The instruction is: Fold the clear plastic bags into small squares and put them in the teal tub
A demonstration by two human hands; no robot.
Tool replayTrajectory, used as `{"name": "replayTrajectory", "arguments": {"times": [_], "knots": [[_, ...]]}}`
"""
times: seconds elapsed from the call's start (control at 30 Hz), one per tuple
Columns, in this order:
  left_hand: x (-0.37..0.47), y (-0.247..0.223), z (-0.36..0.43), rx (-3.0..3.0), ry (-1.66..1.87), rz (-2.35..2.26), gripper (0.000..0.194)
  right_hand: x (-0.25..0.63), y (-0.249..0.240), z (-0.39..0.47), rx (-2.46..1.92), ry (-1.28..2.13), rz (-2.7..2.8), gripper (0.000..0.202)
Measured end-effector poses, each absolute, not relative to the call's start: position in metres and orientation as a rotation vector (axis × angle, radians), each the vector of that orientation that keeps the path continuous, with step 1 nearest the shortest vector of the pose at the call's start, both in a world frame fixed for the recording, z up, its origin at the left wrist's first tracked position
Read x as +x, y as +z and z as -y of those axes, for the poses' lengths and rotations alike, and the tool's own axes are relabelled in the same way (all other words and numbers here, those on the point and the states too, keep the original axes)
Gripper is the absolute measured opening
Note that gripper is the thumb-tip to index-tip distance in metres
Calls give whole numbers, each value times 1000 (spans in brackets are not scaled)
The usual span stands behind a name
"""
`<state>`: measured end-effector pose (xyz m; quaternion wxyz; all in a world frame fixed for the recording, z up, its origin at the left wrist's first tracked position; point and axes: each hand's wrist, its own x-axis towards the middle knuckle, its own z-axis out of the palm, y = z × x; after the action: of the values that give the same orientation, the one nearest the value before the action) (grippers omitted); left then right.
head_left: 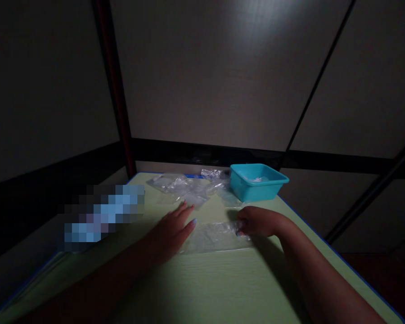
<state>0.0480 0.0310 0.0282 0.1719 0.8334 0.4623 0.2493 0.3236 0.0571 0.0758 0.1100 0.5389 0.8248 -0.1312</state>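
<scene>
A clear plastic bag point(216, 237) lies flat on the pale green table point(195, 288), stretched between my two hands. My right hand point(256, 221) pinches the bag's right end with its fingers bent together. At the bag's left end is my left hand point(175, 229), its fingers spread and low over the tabletop, with nothing seen in its grasp. Beyond my hands, more crumpled clear bags point(178, 185) are spread toward the table's far edge.
A turquoise plastic basket point(258, 191) with something whitish inside stands at the back right. A blurred-out bluish object point(104, 218) lies along the left edge. Dark-framed panels rise behind the table.
</scene>
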Motion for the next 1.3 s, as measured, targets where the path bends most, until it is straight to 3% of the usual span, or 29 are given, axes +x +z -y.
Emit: {"name": "replayTrajectory", "arguments": {"times": [0.43,1.3], "knots": [[51,38,0,2667,170,-1070,63,320,84,-53,1656,-423,-2361,18],[47,44,-1,2637,247,-805,74,331,78,-62,1764,-481,-2396,17]]}}
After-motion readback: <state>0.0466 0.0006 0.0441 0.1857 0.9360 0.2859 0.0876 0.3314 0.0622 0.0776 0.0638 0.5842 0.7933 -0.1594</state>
